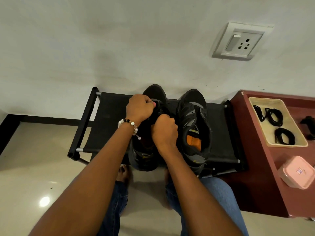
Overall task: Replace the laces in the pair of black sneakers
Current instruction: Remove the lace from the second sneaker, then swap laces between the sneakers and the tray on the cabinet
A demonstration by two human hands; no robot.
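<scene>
Sneakers sit side by side on a low black rack [105, 120], toes toward the wall. The left sneaker [154, 94] lies directly under both sets of fingers, so only its rounded black toe beyond the knuckles and its heel nearer the person show. The left hand [139, 108], with a bead bracelet [128, 124] at the wrist, is curled into a fist at the front of the lacing, its fingers pinched on something dark there. The right hand [164, 129] is curled the same way just behind it, over the tongue area. Both seem to be pinching a black lace, though black on black makes that hard to confirm, and I cannot tell how far the eyelets are threaded.

Just to the right of the right hand's fingers stands the right sneaker [194, 126], untouched. It is black with grey panels across the upper and a small yellow mark at the heel, and its open mouth shows an orange insole.

Well off to the right of both hands, a dark red cabinet [255, 150] carries a pale tray [255, 101] holding coiled bundles of black laces [274, 115], with a pink lidded box [296, 171] nearer the person.
</scene>
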